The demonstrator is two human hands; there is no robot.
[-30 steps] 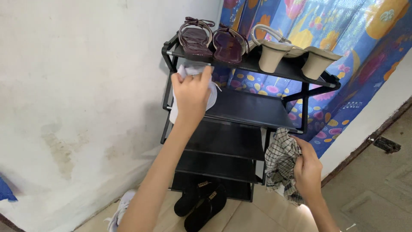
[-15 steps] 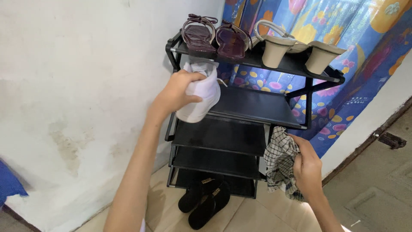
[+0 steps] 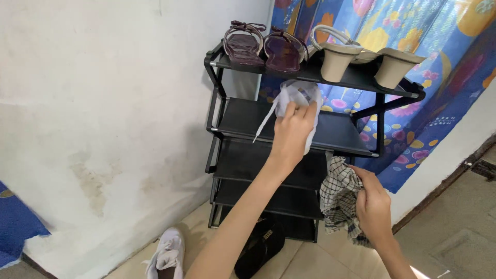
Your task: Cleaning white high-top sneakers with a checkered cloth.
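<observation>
My left hand [image 3: 292,132] grips a white sneaker [image 3: 301,98], holding it over the middle of the second shelf of a black shoe rack [image 3: 243,119]; a lace dangles from the shoe toward the shelf's front edge. My right hand [image 3: 373,206] holds a bunched black-and-white checked cloth [image 3: 337,199] beside the rack's right side, lower down. A second white sneaker [image 3: 168,254] lies on the floor to the left of the rack.
The top shelf carries dark maroon sandals [image 3: 263,45] and beige block-heel sandals [image 3: 361,59]. Black flip-flops [image 3: 261,245] lie on the floor in front of the rack. A stained white wall [image 3: 103,113] is on the left, a colourful blue curtain [image 3: 444,67] behind.
My left hand has carried the white sneaker from the rack's left front corner rightward to the middle of the second shelf. The right hand with the cloth has stayed put.
</observation>
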